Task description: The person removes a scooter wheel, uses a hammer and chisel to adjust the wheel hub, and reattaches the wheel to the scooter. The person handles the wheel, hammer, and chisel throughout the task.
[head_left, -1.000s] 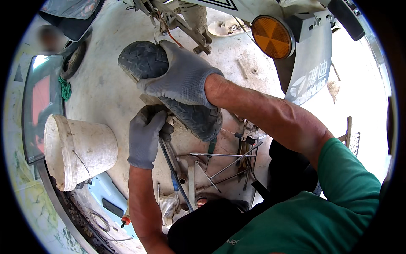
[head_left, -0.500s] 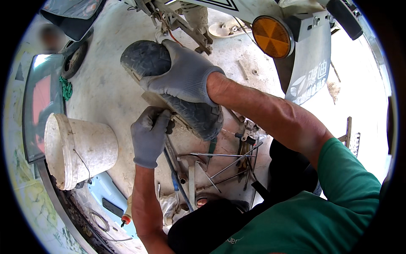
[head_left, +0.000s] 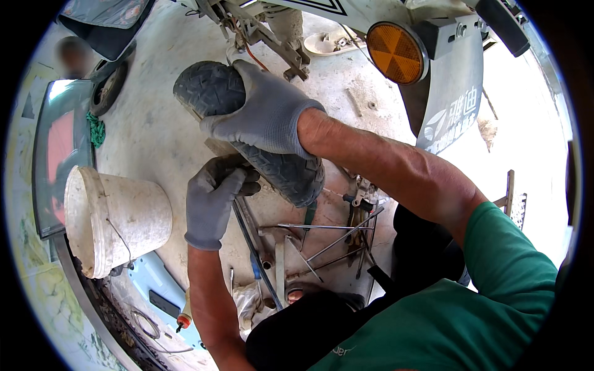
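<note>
Two gloved hands work at a tyre (head_left: 281, 173) that slants from upper left to lower right near the middle of the view. The right hand (head_left: 266, 114) reaches over it from the right, its grip spread wide across the tread and closed on the tyre. The left hand (head_left: 213, 201) is at the tyre's lower left side, its fingers curled narrow; whether they pinch anything or touch the rim I cannot tell, since that spot is dark and partly covered.

Below the tyre lies a jumble of tools (head_left: 328, 247) — thin metal rods crossing one another, with handles among them. A dark bar (head_left: 257, 253) runs from just under the left hand down toward the person's knees.

Left of the hands is a whitish bucket (head_left: 139, 210), its mouth facing the left edge. Near it a phone (head_left: 164, 303) lies on a light-blue panel (head_left: 145, 272), with a coil of wire (head_left: 145, 324) just beside. Farther up are a green cord (head_left: 96, 128), a glass pane (head_left: 65, 148) and a second tyre (head_left: 110, 89). At upper right an orange reflector (head_left: 396, 52) sits beside a pale mudguard (head_left: 455, 93); a shallow tray (head_left: 318, 43) of small parts lies to its left.
</note>
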Tool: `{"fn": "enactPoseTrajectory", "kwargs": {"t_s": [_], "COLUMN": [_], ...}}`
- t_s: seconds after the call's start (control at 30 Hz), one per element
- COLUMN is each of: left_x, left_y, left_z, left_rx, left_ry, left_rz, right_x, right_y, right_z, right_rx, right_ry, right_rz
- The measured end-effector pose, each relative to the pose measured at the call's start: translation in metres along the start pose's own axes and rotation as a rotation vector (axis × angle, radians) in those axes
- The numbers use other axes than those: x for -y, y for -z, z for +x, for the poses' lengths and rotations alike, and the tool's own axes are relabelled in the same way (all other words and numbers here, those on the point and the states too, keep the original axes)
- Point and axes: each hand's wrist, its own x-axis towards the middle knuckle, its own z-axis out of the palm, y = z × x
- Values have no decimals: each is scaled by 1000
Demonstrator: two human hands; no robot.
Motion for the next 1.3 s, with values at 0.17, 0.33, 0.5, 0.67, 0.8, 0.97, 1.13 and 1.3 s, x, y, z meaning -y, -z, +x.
{"fn": "enactPoseTrajectory", "kwargs": {"t_s": [0.17,0.33,0.5,0.67,0.8,0.97,1.13,1.3], "left_x": [9,-2,-1,15,7,-2,9,13], "left_y": [4,-5,0,9,1,-11,-3,5], "left_z": [7,9,5,4,6,8,1,3], "left_rx": [-90,-88,-15,7,-99,-93,-24,-88], "left_ry": [-181,-178,52,-48,-118,-57,-18,-203], "left_rz": [641,428,28,91,498,231,-59,396], "right_x": [1,4,2,3,2,1,1,1], "right_y": [1,-2,-1,2,-2,-4,-3,-1], "right_z": [-1,-1,-2,-2,-3,-2,-1,0], "right_rx": [-50,-32,-31,-19,-49,-53,-49,-53], "right_ry": [11,13,2,0,25,38,29,31], "right_rz": [-50,-34,-30,-14,-38,-32,-17,-40]}}
